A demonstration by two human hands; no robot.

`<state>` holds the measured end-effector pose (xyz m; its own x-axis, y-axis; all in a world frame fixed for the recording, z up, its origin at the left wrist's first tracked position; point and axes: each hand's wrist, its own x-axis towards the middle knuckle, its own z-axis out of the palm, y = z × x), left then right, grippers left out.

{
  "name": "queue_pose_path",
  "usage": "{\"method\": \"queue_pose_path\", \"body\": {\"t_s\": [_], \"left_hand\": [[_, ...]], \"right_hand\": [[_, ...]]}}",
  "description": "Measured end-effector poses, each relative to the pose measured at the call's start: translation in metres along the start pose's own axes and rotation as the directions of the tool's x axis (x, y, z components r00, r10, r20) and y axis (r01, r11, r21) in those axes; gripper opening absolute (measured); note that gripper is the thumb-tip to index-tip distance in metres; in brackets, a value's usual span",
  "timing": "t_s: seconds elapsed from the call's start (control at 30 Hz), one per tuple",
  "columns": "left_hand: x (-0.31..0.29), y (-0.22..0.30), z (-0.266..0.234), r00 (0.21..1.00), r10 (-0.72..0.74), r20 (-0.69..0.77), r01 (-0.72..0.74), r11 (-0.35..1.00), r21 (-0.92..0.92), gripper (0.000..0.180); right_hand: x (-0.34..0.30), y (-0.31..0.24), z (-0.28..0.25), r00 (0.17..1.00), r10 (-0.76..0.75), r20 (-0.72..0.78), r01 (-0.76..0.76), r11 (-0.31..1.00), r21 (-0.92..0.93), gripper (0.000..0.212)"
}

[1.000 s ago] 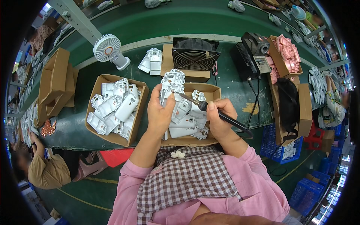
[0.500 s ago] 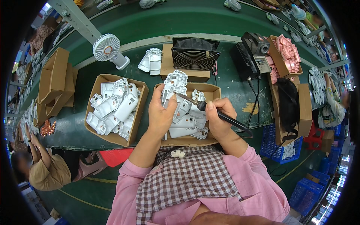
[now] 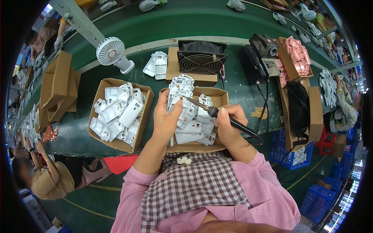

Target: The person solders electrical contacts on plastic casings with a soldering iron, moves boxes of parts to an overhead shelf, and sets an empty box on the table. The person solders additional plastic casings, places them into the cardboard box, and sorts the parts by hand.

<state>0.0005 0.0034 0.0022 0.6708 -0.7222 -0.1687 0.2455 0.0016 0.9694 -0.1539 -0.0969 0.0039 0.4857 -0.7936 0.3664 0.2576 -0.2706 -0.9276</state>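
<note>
A white plastic housing (image 3: 181, 84), its moulded side turned up, was held over the far left part of the cardboard box (image 3: 194, 148). A black-handled soldering iron (image 3: 213, 112) was slanted across the box's right side, tip at the housing.

A white fan (image 3: 110, 51) sits left of a black-framed fan (image 3: 201, 63), with pink parts (image 3: 297, 51) farther right.

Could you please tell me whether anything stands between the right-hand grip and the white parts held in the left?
Only the soldering iron in the right-hand grip spans the gap to the white parts, its tip near the left thumb. Nothing else visible stands between.
</note>
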Motion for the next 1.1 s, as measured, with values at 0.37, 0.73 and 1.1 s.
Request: {"method": "queue_pose_path", "body": {"t_s": [0.37,0.73,1.1], "left_hand": [[0.003,0.016,0.002,0.971,-0.142,0.190,0.223,0.825,-0.519,0.032],[0.001,0.006,0.003,0.998,-0.037,0.054,0.047,0.979,-0.199,0.042],[-0.001,0.007,0.007,0.991,0.090,-0.102,-0.091,0.996,-0.011,0.025]], "right_hand": [[-0.005,0.002,-0.006,0.997,-0.070,-0.029,0.074,0.981,0.178,0.011],[-0.001,-0.002,-0.004,0.999,0.047,-0.009,-0.047,0.999,0.021,0.015],[0.003,-0.007,0.000,0.997,0.074,-0.020,-0.076,0.993,-0.088,0.016]]}}
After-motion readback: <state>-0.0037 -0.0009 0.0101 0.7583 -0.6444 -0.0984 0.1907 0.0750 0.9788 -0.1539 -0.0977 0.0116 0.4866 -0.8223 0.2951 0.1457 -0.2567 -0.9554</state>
